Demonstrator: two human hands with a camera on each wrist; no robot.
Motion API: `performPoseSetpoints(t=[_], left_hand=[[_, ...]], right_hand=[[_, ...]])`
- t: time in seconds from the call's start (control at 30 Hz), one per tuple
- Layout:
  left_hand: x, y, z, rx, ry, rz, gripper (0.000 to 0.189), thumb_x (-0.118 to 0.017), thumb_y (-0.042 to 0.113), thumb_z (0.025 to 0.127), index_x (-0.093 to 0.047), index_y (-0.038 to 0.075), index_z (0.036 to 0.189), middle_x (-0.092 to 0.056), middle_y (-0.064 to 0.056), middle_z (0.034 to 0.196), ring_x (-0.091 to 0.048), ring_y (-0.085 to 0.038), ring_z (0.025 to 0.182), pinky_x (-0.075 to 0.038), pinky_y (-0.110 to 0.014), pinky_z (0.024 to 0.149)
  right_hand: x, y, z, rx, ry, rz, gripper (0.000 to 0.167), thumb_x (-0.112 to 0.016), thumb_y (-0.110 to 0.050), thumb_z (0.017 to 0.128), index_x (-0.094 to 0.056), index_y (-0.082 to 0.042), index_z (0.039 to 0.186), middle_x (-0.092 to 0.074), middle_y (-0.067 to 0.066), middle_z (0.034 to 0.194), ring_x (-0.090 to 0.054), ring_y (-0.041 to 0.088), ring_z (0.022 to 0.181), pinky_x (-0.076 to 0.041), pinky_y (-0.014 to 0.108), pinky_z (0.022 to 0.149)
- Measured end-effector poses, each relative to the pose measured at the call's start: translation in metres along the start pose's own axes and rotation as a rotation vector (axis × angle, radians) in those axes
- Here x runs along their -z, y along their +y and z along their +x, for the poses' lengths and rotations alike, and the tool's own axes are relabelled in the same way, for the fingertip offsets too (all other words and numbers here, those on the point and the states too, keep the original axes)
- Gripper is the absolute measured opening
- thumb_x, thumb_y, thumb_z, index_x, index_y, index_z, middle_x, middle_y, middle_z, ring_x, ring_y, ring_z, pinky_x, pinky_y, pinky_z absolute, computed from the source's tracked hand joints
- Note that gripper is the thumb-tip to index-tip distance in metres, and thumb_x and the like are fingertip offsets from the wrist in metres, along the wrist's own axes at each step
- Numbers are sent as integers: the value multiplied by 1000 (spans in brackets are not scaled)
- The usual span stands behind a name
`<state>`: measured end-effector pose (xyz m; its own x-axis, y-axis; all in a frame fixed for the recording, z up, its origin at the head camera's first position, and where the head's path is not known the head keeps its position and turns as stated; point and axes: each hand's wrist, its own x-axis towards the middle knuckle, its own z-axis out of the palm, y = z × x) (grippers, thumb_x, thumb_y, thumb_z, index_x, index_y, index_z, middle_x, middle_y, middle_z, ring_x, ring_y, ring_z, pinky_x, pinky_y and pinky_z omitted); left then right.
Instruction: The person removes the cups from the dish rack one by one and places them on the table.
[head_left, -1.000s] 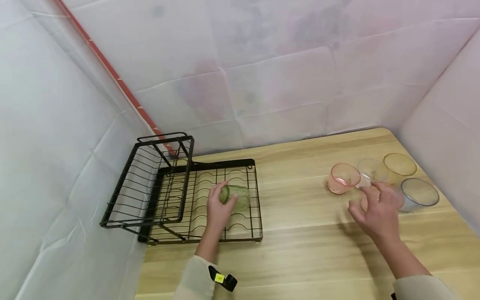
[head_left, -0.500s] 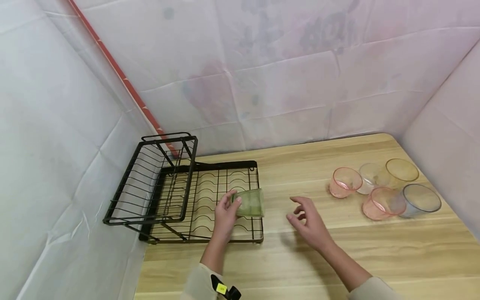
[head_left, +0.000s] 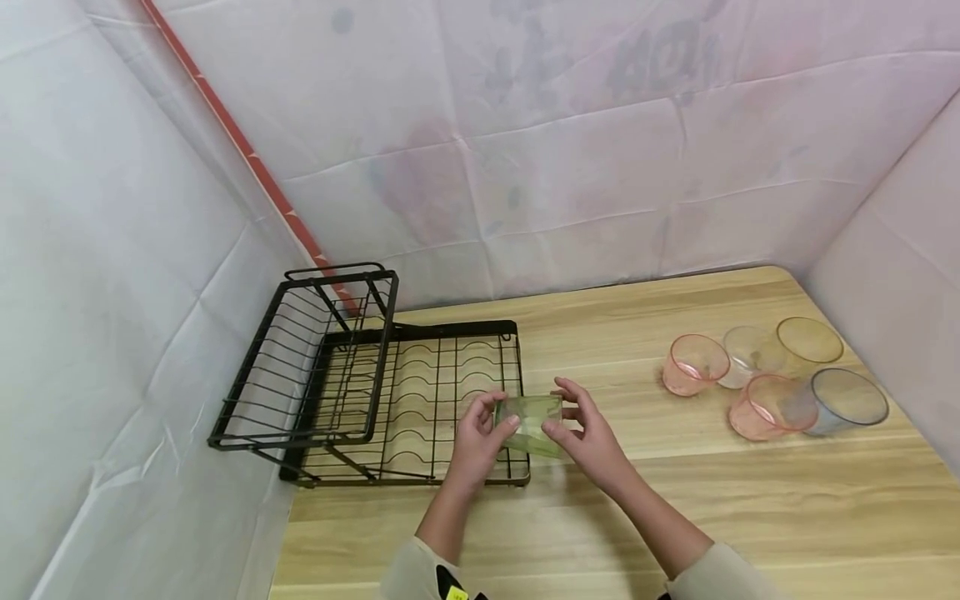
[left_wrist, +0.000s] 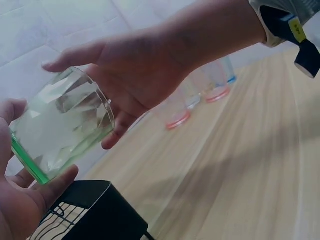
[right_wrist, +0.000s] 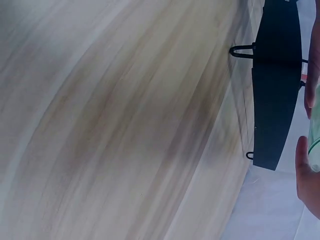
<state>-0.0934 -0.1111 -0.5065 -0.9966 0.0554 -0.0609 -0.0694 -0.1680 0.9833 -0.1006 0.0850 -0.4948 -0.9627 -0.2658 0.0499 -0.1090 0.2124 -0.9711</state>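
Note:
A green see-through drinking glass [head_left: 534, 425] is held on its side between both hands, above the right edge of the black dish rack [head_left: 450, 482]. My left hand [head_left: 474, 446] grips one end, which shows as the thick green base in the left wrist view. At the other end, the thumb and fingers of my right hand [head_left: 596, 442] hold the glass near its rim. The left wrist view shows the faceted glass [left_wrist: 62, 125] close up, with the right hand [left_wrist: 135, 70] around the rim side. Only a sliver of the glass [right_wrist: 315, 125] appears in the right wrist view.
Several glasses stand upright at the table's right: two pink ones [head_left: 696, 367] [head_left: 765, 412], a clear one [head_left: 738, 371], a yellow one [head_left: 813, 342] and a blue-grey one [head_left: 843, 404]. The rack's raised upper basket [head_left: 300, 367] rises at the left. White sheeting surrounds the table [head_left: 637, 517].
My left hand has lifted the green glass off the rack and moved it right. My right hand has come left from the glasses and taken hold of it too.

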Motion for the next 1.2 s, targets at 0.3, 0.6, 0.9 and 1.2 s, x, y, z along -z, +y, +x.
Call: performPoseSetpoints(t=[0.3,0.6,0.9,1.2], left_hand=[[-11,-6,2,6,48,19,38,-68,11,89,-54,-1,122,-53,-18,135,-54,-29,125,-46,-43,105],[-19,-8,1,40,90,56,32,-67,20,92,-58,3,117,-55,-10,132,-42,-28,137,-31,-52,115],[-11,-7,1,-4,131,122,28,-67,19,93,-62,1,115,-61,-17,125,-57,-23,120,-49,-35,101],[-9,-11,1,-20,116,114,25,-64,6,93,-60,-6,114,-61,-20,125,-55,-32,124,-49,-26,99]], right_hand=[[-1,-4,-9,179,104,-146,61,-78,-16,84,-49,-15,137,-52,6,136,-51,21,116,-53,43,86],[2,-2,-14,523,161,-417,63,-82,-17,76,-57,-8,133,-52,15,140,-48,29,127,-46,27,98],[51,13,-12,748,426,-694,45,-56,-39,90,-71,-6,115,-63,20,125,-56,42,105,-43,53,87],[117,68,-31,700,581,-974,47,-52,-42,83,-74,-7,106,-66,22,113,-57,46,91,-42,59,67]])
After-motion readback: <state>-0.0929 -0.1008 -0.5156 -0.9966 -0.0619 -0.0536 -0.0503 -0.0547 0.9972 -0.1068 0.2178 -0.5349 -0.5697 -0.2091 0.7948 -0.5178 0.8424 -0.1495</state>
